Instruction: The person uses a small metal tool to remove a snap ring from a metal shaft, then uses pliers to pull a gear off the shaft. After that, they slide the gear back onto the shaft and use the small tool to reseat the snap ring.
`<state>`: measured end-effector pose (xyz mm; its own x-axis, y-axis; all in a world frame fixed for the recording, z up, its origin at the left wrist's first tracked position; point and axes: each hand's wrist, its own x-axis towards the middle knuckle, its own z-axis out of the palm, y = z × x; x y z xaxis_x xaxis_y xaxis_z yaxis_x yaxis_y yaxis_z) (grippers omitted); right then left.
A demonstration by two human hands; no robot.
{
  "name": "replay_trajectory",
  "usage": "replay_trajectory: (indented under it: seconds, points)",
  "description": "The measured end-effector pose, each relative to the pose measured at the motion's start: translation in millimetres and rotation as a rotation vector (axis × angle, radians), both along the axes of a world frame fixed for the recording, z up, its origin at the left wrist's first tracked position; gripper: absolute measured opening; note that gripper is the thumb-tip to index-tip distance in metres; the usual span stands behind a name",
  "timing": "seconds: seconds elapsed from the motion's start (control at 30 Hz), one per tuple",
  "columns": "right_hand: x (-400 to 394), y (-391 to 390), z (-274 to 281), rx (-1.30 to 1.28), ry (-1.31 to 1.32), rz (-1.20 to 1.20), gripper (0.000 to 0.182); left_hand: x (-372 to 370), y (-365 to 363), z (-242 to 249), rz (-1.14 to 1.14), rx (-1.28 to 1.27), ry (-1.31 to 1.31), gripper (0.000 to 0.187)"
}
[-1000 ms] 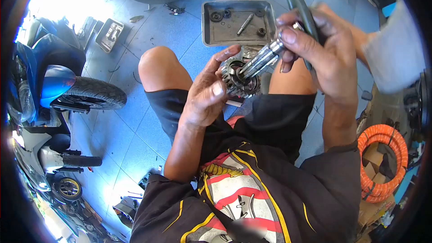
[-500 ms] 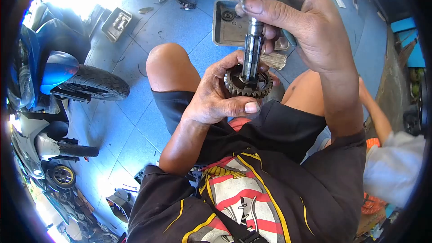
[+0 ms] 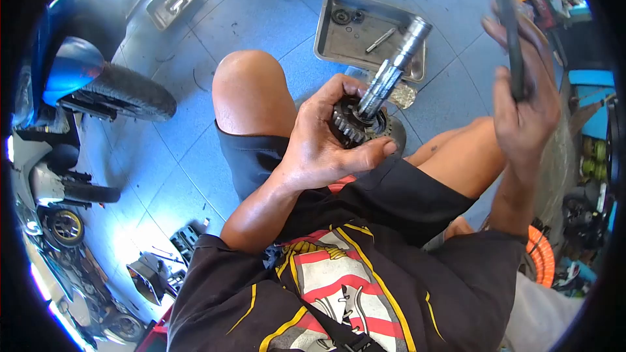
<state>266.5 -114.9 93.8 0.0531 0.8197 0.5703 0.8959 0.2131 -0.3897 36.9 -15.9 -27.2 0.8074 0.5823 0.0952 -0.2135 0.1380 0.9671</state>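
Gears (image 3: 352, 124) sit in the left hand (image 3: 317, 146), with its fingers and thumb curled around them, and a shiny metal rod (image 3: 396, 65) pokes up out of them, tipped to the right, over the space between the person's knees. The right hand (image 3: 529, 107) is well apart from the left one, up on the right side and a bit blurry, and it grips a long dark stick (image 3: 513, 39). Past the gears, a metal tray (image 3: 334, 44) lies on the blue floor (image 3: 244, 23) with a thin rod (image 3: 380, 40) and small round parts (image 3: 340, 16) in it.
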Motion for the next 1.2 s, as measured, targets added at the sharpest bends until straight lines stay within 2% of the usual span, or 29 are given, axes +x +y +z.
replay_trajectory:
  seconds: [0.07, 0.1, 0.17, 0.23, 0.3, 0.37, 0.43, 0.83, 1.2]
  points:
    - [1, -14, 25, -0.209, -0.793, -0.084, 0.035, -2, -1, 0, 0.018, -0.018, 0.053, 0.056]
    - [3, -17, 26, -0.224, -0.793, -0.069, 0.035, -3, -4, 0, 0.014, -0.025, 0.104, 0.056]
    - [7, -21, 28, -0.197, -1.136, 0.008, 0.038, -1, -6, -2, 0.037, -0.029, 0.118, 0.054]
    - [4, -18, 28, -0.186, -1.105, 0.010, 0.037, -2, -9, -5, 0.024, 0.075, 0.141, 0.054]
    - [7, -14, 33, -0.217, -1.135, 0.149, 0.035, -1, -13, -3, 0.012, 0.004, 0.142, 0.054]
    - [-4, -6, 30, -0.229, -1.173, 0.124, 0.036, 0, -16, -3, 0.011, -0.062, 0.139, 0.055]
    - [-9, 4, 25, -0.162, -1.187, 0.202, 0.035, 0, -17, -5, 0.044, -0.042, 0.088, 0.054]
    - [-27, 21, 24, -0.304, -1.142, 0.228, 0.033, -5, -14, -3, 0.116, 0.105, 0.201, 0.051]
    - [-34, 24, 25, -0.335, -1.116, 0.234, 0.031, -7, -15, -4, 0.134, 0.086, 0.216, 0.049]
